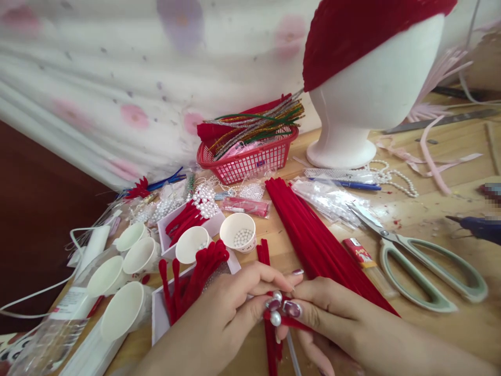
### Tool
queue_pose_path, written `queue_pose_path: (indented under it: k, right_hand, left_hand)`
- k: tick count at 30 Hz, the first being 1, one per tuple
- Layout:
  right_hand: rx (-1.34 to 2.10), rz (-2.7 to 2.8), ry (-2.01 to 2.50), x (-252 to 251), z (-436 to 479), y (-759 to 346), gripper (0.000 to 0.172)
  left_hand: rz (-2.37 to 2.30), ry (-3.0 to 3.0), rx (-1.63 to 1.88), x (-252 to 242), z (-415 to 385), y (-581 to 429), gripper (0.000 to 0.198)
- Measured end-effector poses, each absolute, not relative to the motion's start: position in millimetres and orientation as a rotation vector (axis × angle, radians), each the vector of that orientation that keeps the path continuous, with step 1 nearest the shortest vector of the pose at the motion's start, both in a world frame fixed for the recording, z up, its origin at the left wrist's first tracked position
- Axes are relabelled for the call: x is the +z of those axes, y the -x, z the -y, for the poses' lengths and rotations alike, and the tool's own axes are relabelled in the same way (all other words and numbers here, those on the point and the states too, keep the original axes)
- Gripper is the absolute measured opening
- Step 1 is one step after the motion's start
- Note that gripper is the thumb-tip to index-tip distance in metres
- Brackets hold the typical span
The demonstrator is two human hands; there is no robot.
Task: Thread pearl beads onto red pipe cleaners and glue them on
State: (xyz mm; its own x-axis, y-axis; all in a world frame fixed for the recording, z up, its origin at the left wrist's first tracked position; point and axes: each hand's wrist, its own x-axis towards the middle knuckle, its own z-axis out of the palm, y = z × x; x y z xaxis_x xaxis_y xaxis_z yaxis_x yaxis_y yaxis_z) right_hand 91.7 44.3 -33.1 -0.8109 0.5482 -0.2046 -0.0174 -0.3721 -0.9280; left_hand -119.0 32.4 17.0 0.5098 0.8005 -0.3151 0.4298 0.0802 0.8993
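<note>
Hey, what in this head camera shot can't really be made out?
Head view:
1. How the pearls sit on the red stem: hidden by fingers of the left hand and right hand.
2. Foam head and red cap: tops cut off by the upper edge.
3. Blue tool: cut off by the right edge.
4. Blurred object above it: pixelated patch.
5. Red packet: print too small.

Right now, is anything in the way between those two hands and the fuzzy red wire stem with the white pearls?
Nothing visible. The left hand and right hand both pinch the fuzzy red wire stem beside its white round pearls, with their fingertips directly on it.
</note>
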Motion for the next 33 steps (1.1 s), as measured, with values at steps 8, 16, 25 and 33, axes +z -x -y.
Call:
queue_pose_path:
  k: [8,16,25,33]
  right_hand:
    - [2.287,1.459,0.634,-42,-52,-88,0.052]
    - [2.256,1.213,0.661,-44,-59,-89,0.044]
    - [2.22,1.188,0.577,-45,-64,-94,0.034]
    - [2.276,1.126,0.455,-58,-74,-94,0.021]
  left_hand:
    - [-1.167,-1.713,0.36,23,-30,119,0.027]
    - [-1.542,-2.095,0.566,52,-74,135,0.031]
    - [-1.536,-2.258,-0.207,27,-134,111,0.03]
    - [-1.565,-2.278,-0.381,13,-145,106,0.031]
